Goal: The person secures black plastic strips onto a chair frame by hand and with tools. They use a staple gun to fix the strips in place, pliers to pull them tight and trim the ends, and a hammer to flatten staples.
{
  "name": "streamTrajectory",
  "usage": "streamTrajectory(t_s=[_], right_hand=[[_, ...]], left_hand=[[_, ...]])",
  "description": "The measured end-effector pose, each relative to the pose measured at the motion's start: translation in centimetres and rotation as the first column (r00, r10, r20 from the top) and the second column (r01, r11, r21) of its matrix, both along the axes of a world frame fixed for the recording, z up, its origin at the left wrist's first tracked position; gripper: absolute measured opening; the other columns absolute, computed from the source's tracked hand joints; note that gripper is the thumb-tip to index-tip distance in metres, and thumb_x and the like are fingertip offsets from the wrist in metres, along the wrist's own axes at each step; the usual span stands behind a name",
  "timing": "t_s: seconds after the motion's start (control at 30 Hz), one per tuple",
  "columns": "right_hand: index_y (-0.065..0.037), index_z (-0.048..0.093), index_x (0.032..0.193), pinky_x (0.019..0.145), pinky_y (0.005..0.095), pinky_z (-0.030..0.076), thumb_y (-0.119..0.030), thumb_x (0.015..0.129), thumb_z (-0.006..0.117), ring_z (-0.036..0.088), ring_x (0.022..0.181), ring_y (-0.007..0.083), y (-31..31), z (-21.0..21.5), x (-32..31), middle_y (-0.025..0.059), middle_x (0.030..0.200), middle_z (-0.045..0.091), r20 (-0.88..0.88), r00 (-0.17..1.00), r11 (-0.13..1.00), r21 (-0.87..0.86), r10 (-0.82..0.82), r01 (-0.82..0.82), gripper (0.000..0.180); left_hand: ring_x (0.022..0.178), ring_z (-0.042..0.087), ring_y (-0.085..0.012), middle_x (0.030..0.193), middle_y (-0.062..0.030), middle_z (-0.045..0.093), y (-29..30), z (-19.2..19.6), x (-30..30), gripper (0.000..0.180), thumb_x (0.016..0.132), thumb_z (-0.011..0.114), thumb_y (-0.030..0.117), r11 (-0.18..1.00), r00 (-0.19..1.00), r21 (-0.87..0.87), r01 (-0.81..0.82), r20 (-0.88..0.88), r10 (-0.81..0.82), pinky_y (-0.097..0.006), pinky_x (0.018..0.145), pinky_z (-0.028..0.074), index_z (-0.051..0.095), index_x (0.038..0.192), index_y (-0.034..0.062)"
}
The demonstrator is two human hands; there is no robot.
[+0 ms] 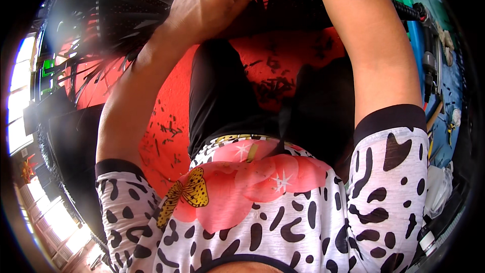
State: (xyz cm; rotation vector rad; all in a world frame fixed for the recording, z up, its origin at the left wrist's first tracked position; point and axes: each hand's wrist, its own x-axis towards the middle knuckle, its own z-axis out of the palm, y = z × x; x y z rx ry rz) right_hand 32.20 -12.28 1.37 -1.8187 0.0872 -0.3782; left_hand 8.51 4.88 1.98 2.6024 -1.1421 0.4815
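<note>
Black fringed bundle (126, 5) is lying crosswise at the top of the view, above a red surface (177, 88), its loose strips splaying out leftward. Left hand (209, 5) is gripping it, fingers curling over the top. Right forearm (384, 55) is extending past the upper edge; its hand is sitting out of frame, so cannot tell what it is doing. Main risk: strips could be snagging on the left forearm if the bundle turns, because they are fanning out freely; shadow is perhaps hiding how they are fixed. Dark scraps (273, 88) are littering the red surface and might be catching in the fringe. Farther right, a black tool (429, 63) is resting near a blue surface (442, 156).
</note>
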Motion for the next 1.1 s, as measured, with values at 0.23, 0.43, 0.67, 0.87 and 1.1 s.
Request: streamTrajectory(t_s=[0.23, 0.43, 0.67, 0.87, 1.1], right_hand=[[0.009, 0.061, 0.102, 0.035, 0.0343, 0.037, -0.018, 0.095, 0.051, 0.055, 0.046, 0.0196, 0.3, -0.9, -0.2, 0.0169, 0.081, 0.065, -0.058, 0.997, 0.986, 0.159, -0.045, 0.054, 0.029], [0.003, 0.058, 0.091, 0.035, 0.0343, 0.035, -0.012, 0.092, 0.054, 0.052, 0.044, 0.0194, -0.5, -0.6, -0.8, 0.0138, 0.074, 0.061, 0.037, 0.992, 0.971, 0.21, -0.121, 0.11, 0.015], [0.001, 0.062, 0.09, 0.038, 0.0337, 0.039, -0.01, 0.092, 0.056, 0.055, 0.048, 0.0179, -0.5, -0.7, 1.2, 0.012, 0.075, 0.063, 0.083, 0.991, 0.986, 0.127, 0.101, -0.111, 0.012], [0.0, 0.065, 0.092, 0.044, 0.0326, 0.042, -0.012, 0.094, 0.057, 0.056, 0.05, 0.0162, -1.1, 0.5, -0.2, 0.0091, 0.075, 0.065, 0.118, 0.989, 0.996, 0.016, 0.09, -0.093, 0.014], [-0.001, 0.069, 0.095, 0.05, 0.0314, 0.046, -0.014, 0.095, 0.058, 0.057, 0.052, 0.0143, -5.8, 4.5, -12.8, 0.0057, 0.076, 0.067, 0.455, 0.881, 0.947, -0.32, 0.128, 0.028, 0.017]], left_hand=[[0.085, 0.067, -0.0392, 0.092, -0.0167, 0.068, -0.8, -0.3, -0.6, 0.028, 0.086, 0.072, 0.018, 0.999, 0.997, -0.034, -0.031, -0.073, 0.029, -0.046, 0.071, 0.055, 0.066, 0.11, 0.0045], [0.079, 0.068, -0.0342, 0.082, -0.0169, 0.066, -0.7, 1.9, 0.1, 0.024, 0.089, 0.073, 0.02, 1.0, 0.954, 0.008, -0.006, -0.299, 0.008, -0.042, 0.068, 0.054, 0.065, 0.1, 0.0001], [0.073, 0.061, -0.0114, 0.08, 0.0009, 0.068, -2.7, 2.5, 4.5, 0.026, 0.098, 0.068, 0.026, 0.87, 0.492, -0.287, -0.401, -0.868, -0.06, -0.03, 0.07, 0.05, 0.075, 0.098, 0.0004], [0.06, 0.059, -0.0141, 0.069, -0.0043, 0.067, -4.2, 0.6, 7.3, 0.022, 0.094, 0.071, 0.019, 0.805, 0.558, -0.361, -0.471, -0.829, -0.045, -0.032, 0.058, 0.046, 0.075, 0.083, 0.0003], [0.055, 0.06, -0.0156, 0.061, -0.0086, 0.066, -4.0, -0.4, 7.0, 0.019, 0.088, 0.074, 0.011, 0.761, 0.703, -0.416, -0.498, -0.708, 0.073, -0.034, 0.054, 0.048, 0.073, 0.073, -0.0013]])
